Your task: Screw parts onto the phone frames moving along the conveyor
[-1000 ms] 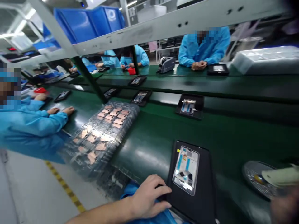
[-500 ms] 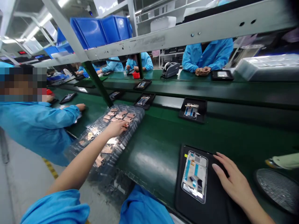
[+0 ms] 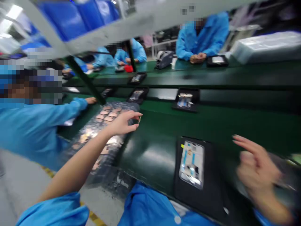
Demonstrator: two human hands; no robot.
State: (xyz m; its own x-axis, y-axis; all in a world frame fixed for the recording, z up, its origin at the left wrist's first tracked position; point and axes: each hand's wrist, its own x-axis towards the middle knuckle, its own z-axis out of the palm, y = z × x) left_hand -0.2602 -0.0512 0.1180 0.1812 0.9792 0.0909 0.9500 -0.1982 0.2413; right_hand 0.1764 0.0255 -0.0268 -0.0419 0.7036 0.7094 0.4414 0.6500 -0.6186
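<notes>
My left hand (image 3: 123,123) hovers over the near end of a clear plastic tray (image 3: 103,131) of several copper-coloured parts, fingers pinched on a small thin part (image 3: 139,119). In front of me a phone frame (image 3: 192,163) lies on a black mat (image 3: 199,191) on the green belt. My right hand (image 3: 255,166) is raised to the right of the mat, blurred, fingers apart and holding nothing.
A person in a blue coat (image 3: 35,125) works at my left beside the tray. More black mats with phone frames (image 3: 185,99) lie further along the belt. Other people in blue (image 3: 202,39) sit across the line. Blue bins (image 3: 70,18) stand on the shelf above.
My left hand has lifted off the tray toward the right with a small part pinched. My right hand has left the black mat and risen to the right.
</notes>
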